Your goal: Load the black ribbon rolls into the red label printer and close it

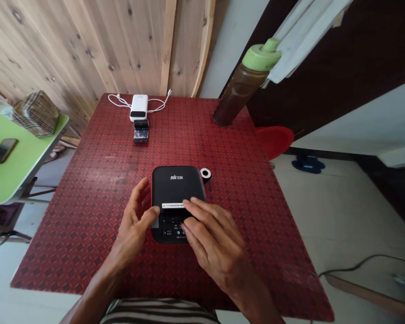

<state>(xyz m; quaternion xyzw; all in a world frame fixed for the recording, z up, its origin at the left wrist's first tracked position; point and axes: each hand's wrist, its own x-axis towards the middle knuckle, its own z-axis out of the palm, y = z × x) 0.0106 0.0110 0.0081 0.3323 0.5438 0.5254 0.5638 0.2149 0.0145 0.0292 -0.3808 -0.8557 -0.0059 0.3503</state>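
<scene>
Striped shirt (158, 312) fills the bottom edge of the view, and two bare forearms reach forward from it over a red table (77, 234) with a small diamond pattern. Both hands are at a flat, round-cornered black device (175, 186), which lies near the middle of the table, toward the person, with a white and yellow label strip across its top. The left hand (133, 222) is open, its fingers spread and loosely curled, its thumb touching the device's left edge. The right hand (216, 245) is open too, not gripping: its fingers lie flat across the front of the device, their tips at the label. Neither hand closes around it. Just beside the device's far right corner sits a small black ring with a white centre (205, 174); a careless nudge could send it rolling, and pressure from the right hand could skid the device across the shiny surface. Farther off on the table are a white power bank (138, 107) with its cable, a small black wrapped item (140, 134), and a brown bottle with a green cap (238, 94).
</scene>
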